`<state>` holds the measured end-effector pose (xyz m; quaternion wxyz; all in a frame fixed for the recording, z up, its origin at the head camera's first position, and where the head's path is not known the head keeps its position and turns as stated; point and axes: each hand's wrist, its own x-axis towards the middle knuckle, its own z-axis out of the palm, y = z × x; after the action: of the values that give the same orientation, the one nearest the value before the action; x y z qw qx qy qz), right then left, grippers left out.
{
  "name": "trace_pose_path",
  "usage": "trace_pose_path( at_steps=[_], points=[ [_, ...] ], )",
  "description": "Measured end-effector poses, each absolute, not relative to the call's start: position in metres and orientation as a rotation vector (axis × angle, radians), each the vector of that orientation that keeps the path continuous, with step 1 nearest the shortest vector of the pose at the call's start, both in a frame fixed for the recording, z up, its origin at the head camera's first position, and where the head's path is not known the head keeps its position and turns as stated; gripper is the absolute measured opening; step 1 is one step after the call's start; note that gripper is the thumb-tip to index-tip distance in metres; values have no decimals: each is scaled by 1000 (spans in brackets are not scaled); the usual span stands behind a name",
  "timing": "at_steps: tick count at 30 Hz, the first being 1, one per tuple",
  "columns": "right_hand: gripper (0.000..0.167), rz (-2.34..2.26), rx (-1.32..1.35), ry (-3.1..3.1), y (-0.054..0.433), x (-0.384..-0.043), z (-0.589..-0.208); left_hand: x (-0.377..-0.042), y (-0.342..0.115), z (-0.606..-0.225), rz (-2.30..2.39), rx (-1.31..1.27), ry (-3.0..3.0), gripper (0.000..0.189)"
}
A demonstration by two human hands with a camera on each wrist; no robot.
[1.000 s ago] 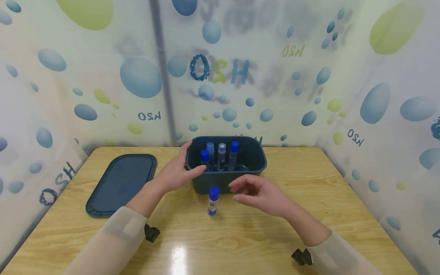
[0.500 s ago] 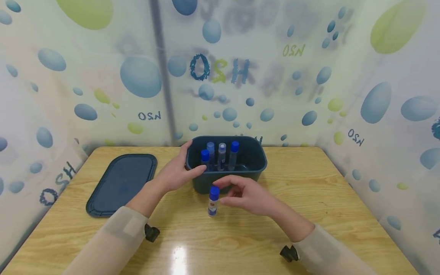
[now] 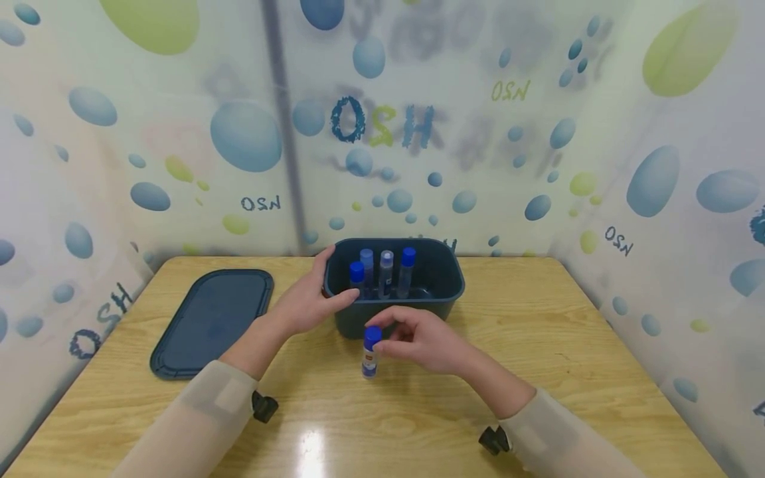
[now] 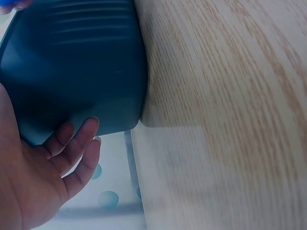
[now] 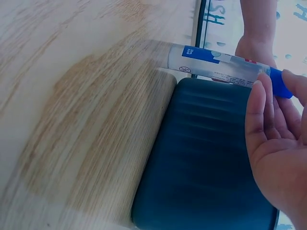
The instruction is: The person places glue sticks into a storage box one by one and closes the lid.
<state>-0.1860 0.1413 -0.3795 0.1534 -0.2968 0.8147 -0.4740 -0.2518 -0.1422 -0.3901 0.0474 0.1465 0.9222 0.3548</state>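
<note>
In the head view a glue stick [image 3: 370,362] with a blue cap stands upright on the table before a dark blue plastic bin [image 3: 418,320]. My right hand [image 3: 421,340] pinches its cap between thumb and fingers; the right wrist view shows the clear barrel of the same glue stick [image 5: 220,64]. My left hand [image 3: 307,299] holds the bin at its left front corner, thumb over the rim. Its lower fingers lie along the bin's outer wall [image 4: 81,72] in the left wrist view. Several more glue sticks [image 3: 385,275] stand inside the bin, toward its left half.
A flat dark blue lid [image 3: 212,325] lies on the wooden table [image 3: 574,372], left of the bin. Behind the bin rises a patterned curtain wall [image 3: 382,192], and similar walls flank the table on both sides.
My right hand has moved left to the standing glue stick and closed its thumb and fingers on the cap. The left hand and the bin have stayed in place.
</note>
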Motion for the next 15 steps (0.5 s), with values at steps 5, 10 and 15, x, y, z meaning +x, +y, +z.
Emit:
trace_pose_path(
  at_steps=[5,10,15],
  points=[
    [29,-1358,-872,2369,142,-185,-378,-252,-142,-391,1084,449,2815,115],
    [31,-1386,-910,2384,146,-180,-374,-252,-142,-391,1079,446,2823,115],
    [30,-1430,-976,2376,155,-173,-367,-252,-143,-391,1072,442,2830,115]
  ],
)
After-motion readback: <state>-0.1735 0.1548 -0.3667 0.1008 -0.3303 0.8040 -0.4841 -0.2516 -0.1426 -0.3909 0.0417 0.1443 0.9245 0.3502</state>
